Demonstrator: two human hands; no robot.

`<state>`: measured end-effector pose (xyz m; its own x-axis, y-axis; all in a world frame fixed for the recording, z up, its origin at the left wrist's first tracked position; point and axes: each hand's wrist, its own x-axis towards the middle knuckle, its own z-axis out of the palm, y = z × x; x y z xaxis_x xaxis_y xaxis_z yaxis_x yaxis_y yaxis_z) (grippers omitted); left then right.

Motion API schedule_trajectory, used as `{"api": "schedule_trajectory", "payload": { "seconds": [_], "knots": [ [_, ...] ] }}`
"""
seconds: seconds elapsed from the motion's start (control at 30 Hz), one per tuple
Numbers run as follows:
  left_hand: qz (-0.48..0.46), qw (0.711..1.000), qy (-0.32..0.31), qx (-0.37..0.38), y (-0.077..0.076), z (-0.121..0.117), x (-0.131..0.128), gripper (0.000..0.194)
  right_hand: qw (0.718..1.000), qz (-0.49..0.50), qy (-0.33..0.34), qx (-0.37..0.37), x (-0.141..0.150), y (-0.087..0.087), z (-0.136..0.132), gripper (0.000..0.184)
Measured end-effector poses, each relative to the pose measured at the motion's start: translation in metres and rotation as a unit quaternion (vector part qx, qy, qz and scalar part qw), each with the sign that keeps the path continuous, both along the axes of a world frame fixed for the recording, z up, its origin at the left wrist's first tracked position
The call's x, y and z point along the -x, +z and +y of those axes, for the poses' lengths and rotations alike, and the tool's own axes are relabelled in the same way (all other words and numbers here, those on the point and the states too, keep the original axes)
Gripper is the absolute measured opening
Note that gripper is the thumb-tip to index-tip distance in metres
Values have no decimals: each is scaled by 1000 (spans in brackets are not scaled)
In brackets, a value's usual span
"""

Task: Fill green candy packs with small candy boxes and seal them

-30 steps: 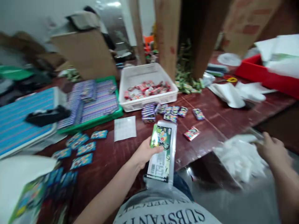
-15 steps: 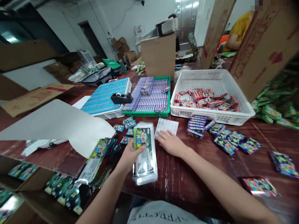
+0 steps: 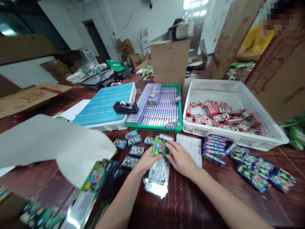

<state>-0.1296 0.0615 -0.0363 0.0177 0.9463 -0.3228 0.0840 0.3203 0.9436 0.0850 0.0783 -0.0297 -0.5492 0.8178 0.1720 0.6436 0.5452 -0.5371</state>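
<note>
A clear plastic blister pack (image 3: 157,171) with a green-and-black printed card sits low over the table in front of me. My left hand (image 3: 148,160) grips its left side, thumb across the card. On the opposite side, my right hand (image 3: 181,159) has its fingers bent around the upper right edge; its fingertips are partly hidden. Just beyond my right hand lies a white printed sheet (image 3: 194,149). Small blue packets (image 3: 136,150) are scattered left of the pack, and a stack of long green-and-black printed packages (image 3: 91,187) lies nearer the left table edge.
Behind stand a tray of blue packets (image 3: 105,103) with a black tape dispenser (image 3: 125,108), a green tray (image 3: 179,122) of purple packets, and a white basket (image 3: 238,138) with red packets. Purple packets (image 3: 259,167) lie at right. A person in yellow (image 3: 254,43) is behind cardboard.
My right hand has left the white sheet and come to the blister pack's right edge. The pack is tilted differently in my left hand. The whole view has shifted.
</note>
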Motion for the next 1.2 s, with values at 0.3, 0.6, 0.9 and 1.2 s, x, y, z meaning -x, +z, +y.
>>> {"api": "schedule_trajectory", "payload": {
  "seconds": [0.3,0.6,0.9,1.2],
  "knots": [
    [304,930,86,-186,3,17,14,52,999,42,-27,-14,72,-3,37,55],
    [208,955,-161,-141,78,-63,-15,42,979,196,53,23,-24,54,-23,42],
    [61,964,-234,-112,106,-81,-74,29,989,134,-21,60,-88,86,-52,36],
    [19,968,-248,-29,105,-99,-58,36,994,48,94,34,-75,120,-46,12]
  ]
}}
